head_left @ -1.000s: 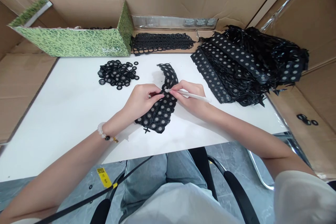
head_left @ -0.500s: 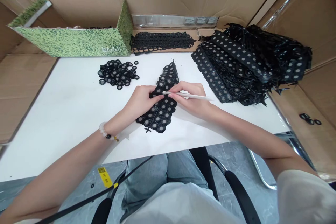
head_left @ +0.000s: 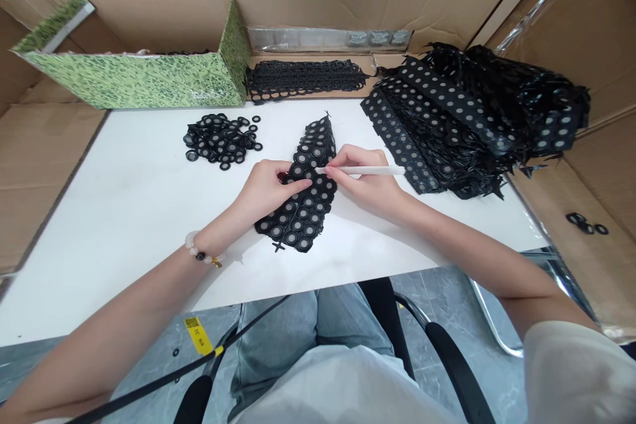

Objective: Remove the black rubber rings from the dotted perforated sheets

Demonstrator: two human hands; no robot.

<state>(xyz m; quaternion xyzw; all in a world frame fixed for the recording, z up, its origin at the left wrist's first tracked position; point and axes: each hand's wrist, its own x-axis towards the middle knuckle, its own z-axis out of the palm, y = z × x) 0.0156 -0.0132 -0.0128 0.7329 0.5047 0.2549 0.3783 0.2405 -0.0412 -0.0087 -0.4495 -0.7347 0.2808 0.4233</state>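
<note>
Head view, from the left: a green patterned box point(head_left: 149, 79) fills the upper left of the frame, open at the top, with some dark things just showing over its front wall. Below it the white table point(head_left: 124, 225) spreads across the middle of the frame. At lower left a yellow tag point(head_left: 197, 335) hangs by a black cable point(head_left: 163, 379), and above it the left wrist wears a beaded bracelet point(head_left: 199, 256). Left of centre, near the box, lies a loose pile of black rings point(head_left: 218, 139), a few strays at its right edge. The left hand point(head_left: 268, 189) is closed on the left edge of a black sheet point(head_left: 309, 205), thumb laid on top, the other fingertips hidden. This sheet, set with rows of grey-centred discs, lies at the centre of the frame, slanting up to a narrow point. Behind it, at upper centre, rests a strip of black netting point(head_left: 308, 79). The right hand point(head_left: 370, 189) pinches a white stick point(head_left: 382, 171) between thumb and fingers, its tip at the sheet. At upper right sits a big heap of similar sheets point(head_left: 462, 126), and beyond it, at the right edge, a few loose rings point(head_left: 587, 224) lie on cardboard point(head_left: 581, 189)
</note>
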